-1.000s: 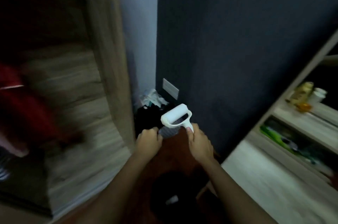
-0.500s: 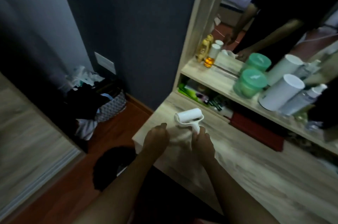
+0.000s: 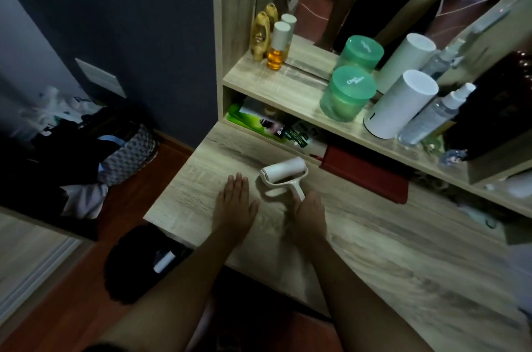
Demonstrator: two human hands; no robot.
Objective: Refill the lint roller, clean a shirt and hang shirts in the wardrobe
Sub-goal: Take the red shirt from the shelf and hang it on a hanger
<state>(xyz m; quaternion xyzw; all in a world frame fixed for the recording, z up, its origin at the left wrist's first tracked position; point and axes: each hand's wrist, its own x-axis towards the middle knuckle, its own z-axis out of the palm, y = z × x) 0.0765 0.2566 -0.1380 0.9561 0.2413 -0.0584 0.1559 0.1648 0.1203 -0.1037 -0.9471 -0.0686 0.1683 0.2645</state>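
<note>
A white lint roller (image 3: 283, 176) rests low on the wooden dresser top (image 3: 388, 251), its roll pointing toward the shelf. My right hand (image 3: 309, 215) is closed around its handle. My left hand (image 3: 236, 207) lies flat on the wood just left of the roller, fingers spread, holding nothing. No shirt shows on the dresser.
A shelf (image 3: 288, 87) carries amber bottles (image 3: 260, 35), green jars (image 3: 347, 92), a white cylinder (image 3: 400, 104) and spray bottles, backed by a mirror. Packets and a red case (image 3: 365, 176) sit underneath. A laundry basket (image 3: 126, 156) stands on the floor at left, a dark bin (image 3: 135, 265) below the dresser corner.
My view swung from the wardrobe to the dresser. The roller came down from the air to the dresser top, and my left hand opened flat on the wood.
</note>
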